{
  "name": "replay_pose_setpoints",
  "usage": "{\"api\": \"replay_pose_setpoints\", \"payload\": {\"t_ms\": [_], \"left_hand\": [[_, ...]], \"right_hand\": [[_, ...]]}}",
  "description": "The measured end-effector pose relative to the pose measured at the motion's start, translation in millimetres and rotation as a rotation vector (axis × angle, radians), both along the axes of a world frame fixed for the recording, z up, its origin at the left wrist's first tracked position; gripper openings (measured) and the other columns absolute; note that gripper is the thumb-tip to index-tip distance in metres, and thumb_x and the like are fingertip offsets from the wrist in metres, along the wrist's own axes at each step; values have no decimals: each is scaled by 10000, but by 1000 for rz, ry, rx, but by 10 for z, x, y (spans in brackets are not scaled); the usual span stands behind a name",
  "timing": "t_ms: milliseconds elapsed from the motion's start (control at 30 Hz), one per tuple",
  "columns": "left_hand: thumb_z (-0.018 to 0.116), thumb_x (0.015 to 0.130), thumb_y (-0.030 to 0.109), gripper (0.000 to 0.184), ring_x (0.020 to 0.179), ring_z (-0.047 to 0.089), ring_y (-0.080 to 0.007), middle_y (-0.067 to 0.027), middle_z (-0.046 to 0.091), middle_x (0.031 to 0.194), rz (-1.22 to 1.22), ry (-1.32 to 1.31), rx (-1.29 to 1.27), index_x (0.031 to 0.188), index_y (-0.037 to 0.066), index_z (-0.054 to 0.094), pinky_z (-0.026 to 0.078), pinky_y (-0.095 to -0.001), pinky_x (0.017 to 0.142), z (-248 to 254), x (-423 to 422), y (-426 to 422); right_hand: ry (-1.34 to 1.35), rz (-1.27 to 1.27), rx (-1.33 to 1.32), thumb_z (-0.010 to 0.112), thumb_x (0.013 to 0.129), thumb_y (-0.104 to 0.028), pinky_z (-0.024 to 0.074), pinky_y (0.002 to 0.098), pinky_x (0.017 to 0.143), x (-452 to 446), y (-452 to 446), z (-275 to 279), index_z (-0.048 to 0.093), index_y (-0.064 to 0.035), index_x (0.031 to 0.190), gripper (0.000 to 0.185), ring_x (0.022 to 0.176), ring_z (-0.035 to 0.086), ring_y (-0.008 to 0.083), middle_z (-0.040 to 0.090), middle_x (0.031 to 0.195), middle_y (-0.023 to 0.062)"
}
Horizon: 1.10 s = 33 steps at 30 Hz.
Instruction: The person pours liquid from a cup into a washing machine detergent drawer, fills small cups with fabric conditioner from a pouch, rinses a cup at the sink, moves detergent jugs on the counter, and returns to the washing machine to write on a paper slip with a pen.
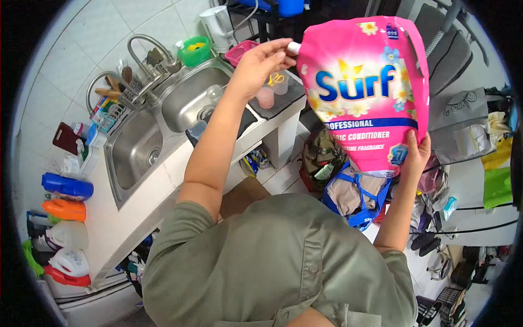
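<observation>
A large pink pouch of Surf fabric conditioner (pixel 365 106) is held up in front of me, its printed side facing me. At its upper left corner is a white spout cap (pixel 293 48). My left hand (pixel 269 61) is closed there, thumb and fingers pinching the cap. Lower down, my right hand (pixel 415 154) grips the pouch by its lower right edge, thumb on the front; its other fingers are mostly hidden behind. Whether the cap is loose or tight, I cannot tell.
To the left is a double steel sink (pixel 133 150) with two curved faucets. Beyond it are a green basin (pixel 194 50) and a white kettle (pixel 218 27). Pink cups (pixel 265 97) stand on a dark mat. Several bottles line the counter's left end. A blue bag (pixel 357 196) sits on the floor.
</observation>
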<state>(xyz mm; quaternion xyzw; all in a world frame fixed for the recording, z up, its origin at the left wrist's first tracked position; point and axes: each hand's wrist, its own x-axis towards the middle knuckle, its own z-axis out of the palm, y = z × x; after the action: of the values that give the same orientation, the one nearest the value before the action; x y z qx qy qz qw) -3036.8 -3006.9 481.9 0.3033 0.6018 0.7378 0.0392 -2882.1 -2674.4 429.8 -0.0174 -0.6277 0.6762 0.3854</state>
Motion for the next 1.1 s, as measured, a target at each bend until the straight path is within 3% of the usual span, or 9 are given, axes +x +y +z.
{"api": "replay_pose_setpoints", "payload": {"t_ms": [67, 267, 333, 400, 500, 733, 867, 1033, 1100], "left_hand": [[455, 846, 83, 363, 823, 530, -128, -74, 543, 956, -136, 48, 77, 1199, 17, 400, 432, -239, 757, 92, -16, 13], [503, 837, 138, 279, 688, 532, -74, -26, 563, 832, -142, 39, 11, 1092, 25, 485, 452, -205, 666, 151, -236, 45], [465, 862, 203, 213, 698, 509, -105, -29, 530, 795, -156, 87, 16, 977, 28, 501, 439, -229, 694, 120, -252, 40], [412, 871, 349, 324, 667, 497, -112, -25, 493, 731, -170, 94, -3, 850, 34, 483, 436, -246, 649, 27, -312, 59], [411, 866, 370, 356, 677, 505, -122, -39, 504, 754, -174, -3, -16, 918, 27, 493, 434, -255, 652, -10, -302, -21], [515, 804, 59, 266, 734, 529, -116, -45, 544, 863, -145, 105, 67, 1064, 21, 474, 437, -240, 699, -37, -336, 16], [467, 843, 154, 166, 695, 529, -113, -45, 545, 810, -167, 29, 15, 948, 30, 500, 435, -235, 662, -77, -387, 37], [404, 860, 287, 270, 615, 519, -120, -47, 535, 680, -191, -45, -79, 763, 56, 505, 408, -227, 571, -97, -484, 69], [403, 844, 333, 312, 591, 515, -128, -45, 527, 630, -64, -224, -56, 718, 66, 506, 388, -230, 531, -105, -503, 73]], "right_hand": [[24, 36, -4, 587, 778, -68, 422, 200, 668, -71, 89, -12, 547, -33, 945, 176, 738, 525, 69, 583, 853, 13], [34, 85, 32, 562, 795, -68, 428, 191, 642, -245, 196, 72, 530, -34, 974, 185, 730, 534, 66, 581, 859, 20], [27, 125, 44, 557, 797, -61, 430, 195, 651, -276, 196, 63, 522, -30, 984, 193, 743, 536, 71, 578, 868, 25], [24, 137, 23, 553, 797, -55, 432, 201, 667, -307, 176, 76, 517, -28, 989, 196, 761, 536, 75, 576, 878, 29], [7, 119, 36, 553, 798, -61, 444, 188, 627, -325, 162, 25, 519, -31, 980, 187, 734, 544, 68, 580, 868, 28], [-38, 120, 15, 576, 785, -68, 413, 190, 681, -340, 162, 10, 539, -17, 945, 172, 745, 517, 62, 577, 854, 16], [-45, 110, 26, 579, 783, -71, 413, 191, 680, -342, 178, -10, 541, -18, 942, 172, 744, 517, 63, 577, 854, 14], [-43, 122, 9, 583, 781, -72, 411, 194, 677, -352, 204, 11, 542, -22, 932, 165, 738, 515, 63, 575, 847, 12], [-48, 115, 29, 582, 781, -73, 411, 194, 675, -352, 212, 18, 541, -22, 930, 162, 735, 515, 63, 575, 845, 12]]}}
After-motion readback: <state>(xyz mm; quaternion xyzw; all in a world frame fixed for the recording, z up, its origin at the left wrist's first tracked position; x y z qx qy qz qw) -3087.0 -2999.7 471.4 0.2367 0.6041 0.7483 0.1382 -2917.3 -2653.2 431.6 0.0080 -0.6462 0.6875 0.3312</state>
